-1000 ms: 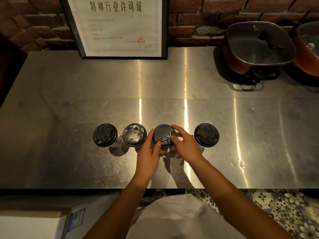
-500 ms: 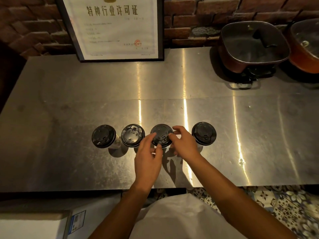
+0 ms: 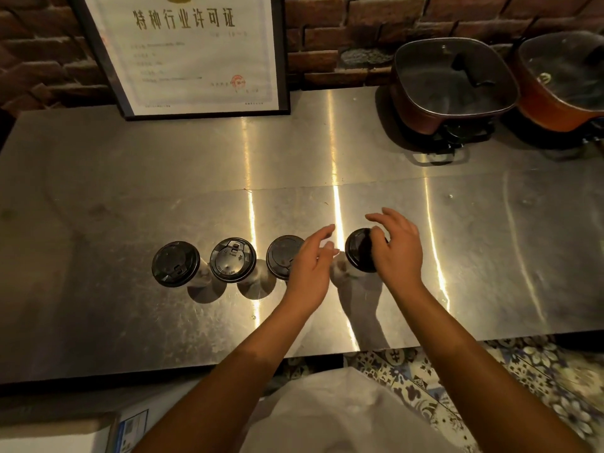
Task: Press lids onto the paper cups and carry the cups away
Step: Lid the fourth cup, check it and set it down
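Paper cups: four in a row on the steel counter [image 3: 130, 197], near its front edge, each with a black lid. Leftmost cup [image 3: 176, 263] and second cup [image 3: 232, 260] stand clear of the hands, almost touching each other. Second cup's lid shows its sip tab toward the back. Third cup [image 3: 281, 260] is partly covered on its right side by the left hand [image 3: 310, 273]. Fourth cup [image 3: 359, 251] sits rightmost, and its lid looks tilted toward the left, right edge hidden under the right hand [image 3: 400, 253].

Left hand: fingers extended and loose, pointing toward the gap between third and fourth cups, gripping nothing. Can't tell if it touches the third lid or just hovers above it.

Right hand: fingers spread and lightly curved over the fourth cup's lid, thumb on the lid's right side. Looks like contact at the rim, not a closed grasp; index finger is lifted clear beyond the lid. Motion blur here, so exact contact is unclear.

Background: framed certificate [image 3: 196, 53] leaning against the brick wall [image 3: 343, 24] at the back of the counter. Square lidded pot [image 3: 454, 83] at back right, second reddish pot [image 3: 565, 80] beside it at the frame edge. Patterned floor tiles [image 3: 523, 371] below the counter front, and a white box [image 3: 65, 433] at lower left.
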### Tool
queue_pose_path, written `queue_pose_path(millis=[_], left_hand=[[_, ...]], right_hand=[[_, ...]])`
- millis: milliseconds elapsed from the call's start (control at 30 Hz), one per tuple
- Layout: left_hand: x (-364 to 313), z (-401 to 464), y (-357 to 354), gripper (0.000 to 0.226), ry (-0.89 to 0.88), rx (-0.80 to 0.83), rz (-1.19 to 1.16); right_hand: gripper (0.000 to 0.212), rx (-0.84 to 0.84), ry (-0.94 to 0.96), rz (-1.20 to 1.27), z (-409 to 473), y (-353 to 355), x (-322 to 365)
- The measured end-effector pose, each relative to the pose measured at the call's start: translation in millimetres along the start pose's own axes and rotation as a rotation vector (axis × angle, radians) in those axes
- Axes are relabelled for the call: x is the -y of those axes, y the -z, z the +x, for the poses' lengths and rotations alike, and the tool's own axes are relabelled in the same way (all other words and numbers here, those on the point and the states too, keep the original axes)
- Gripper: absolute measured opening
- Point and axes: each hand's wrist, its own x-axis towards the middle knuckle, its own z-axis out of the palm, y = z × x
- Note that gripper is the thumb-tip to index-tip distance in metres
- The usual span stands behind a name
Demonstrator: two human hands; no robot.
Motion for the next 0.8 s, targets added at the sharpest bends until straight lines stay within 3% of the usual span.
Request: queue_pose_path(millis=[267,433,800], left_hand=[[17.5,10.5,-43.9,0.041,0.216,0.066,-0.194],[30.4,16.8,-54.9,0.042,0.205,0.080,-0.187],[25.0,29.9,-65.7,0.040,0.203,0.126,-0.112]], right_hand=[[0.046,0.221,-0.041,-0.206,6.9,-24.8,-13.9],[0.052,0.210,-0.082,-0.268,10.4,-26.7,-18.1],[0.040,0.199,-0.143,-0.209,28.5,-17.3,-24.5]])
